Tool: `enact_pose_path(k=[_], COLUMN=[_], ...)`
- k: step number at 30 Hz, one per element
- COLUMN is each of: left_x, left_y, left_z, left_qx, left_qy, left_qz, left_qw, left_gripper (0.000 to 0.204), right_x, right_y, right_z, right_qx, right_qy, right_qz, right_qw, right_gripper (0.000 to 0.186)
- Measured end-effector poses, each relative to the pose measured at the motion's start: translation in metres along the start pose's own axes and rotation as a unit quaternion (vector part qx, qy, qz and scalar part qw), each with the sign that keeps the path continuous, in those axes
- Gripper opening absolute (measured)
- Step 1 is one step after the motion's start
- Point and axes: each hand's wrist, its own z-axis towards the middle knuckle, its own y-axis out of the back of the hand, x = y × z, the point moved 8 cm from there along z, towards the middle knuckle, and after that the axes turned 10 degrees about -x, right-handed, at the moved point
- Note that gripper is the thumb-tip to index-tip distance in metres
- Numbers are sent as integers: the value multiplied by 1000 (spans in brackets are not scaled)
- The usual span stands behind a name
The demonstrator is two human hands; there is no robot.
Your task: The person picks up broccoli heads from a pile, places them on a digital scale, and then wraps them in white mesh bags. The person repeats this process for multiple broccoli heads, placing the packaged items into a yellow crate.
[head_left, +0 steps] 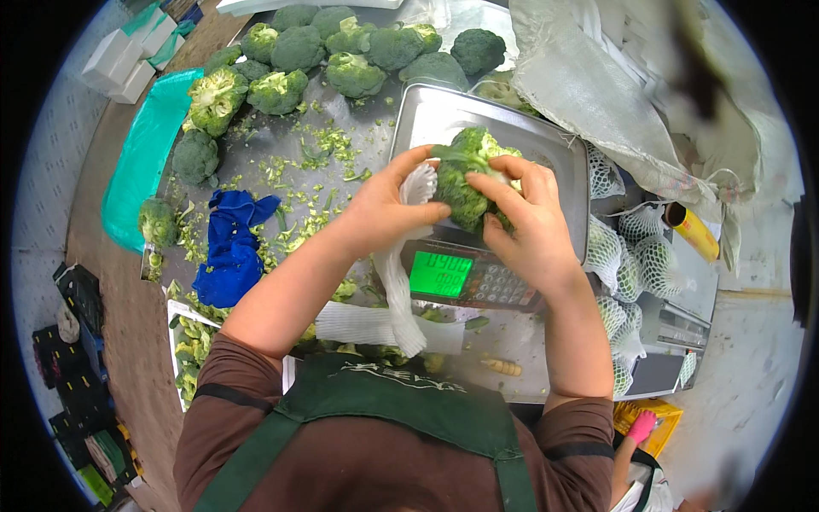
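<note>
A broccoli head with pale stem pieces is held just above the metal pan of a digital scale. My right hand grips it from the right, fingers and thumb bent round its side. My left hand is closed round a bunched white foam net sleeve at the broccoli's left side, and its fingertips touch the broccoli. The sleeve's tail hangs down past the scale's lit green display. Another white foam net sleeve lies flat below the scale.
Several loose broccoli heads line the table's far edge, with green trimmings around. A blue cloth lies left. Netted broccoli and a yellow roll are at right, near a white woven sack. A co-worker's pink-gloved hand touches a yellow crate.
</note>
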Motion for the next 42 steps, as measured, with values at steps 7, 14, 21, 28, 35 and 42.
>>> enact_pose_path(k=[7,14,21,28,35,42], left_x=[0,-2,-24,-22,-19,-21], left_y=[-17,-23,-43,-75,-80,-84], left_z=[15,26,47,61,73,74], left_qx=[3,-4,20,54,37,37], left_qy=[36,1,-97,-58,-38,-52], left_qz=[-109,-66,46,188,172,130], left_qw=[993,998,994,979,984,989], left_gripper=[58,49,69,103,102,94], right_x=[-44,-30,-40,-75,-80,-84], right_y=[9,21,14,18,14,19], right_z=[3,5,32,46,46,32], right_qx=[38,-12,64,222,174,76], right_qy=[-159,-66,-14,-89,-21,12], right_qz=[141,43,-40,-39,-104,-82], right_qw=[976,997,997,970,979,994], right_gripper=[59,62,63,66,57,58])
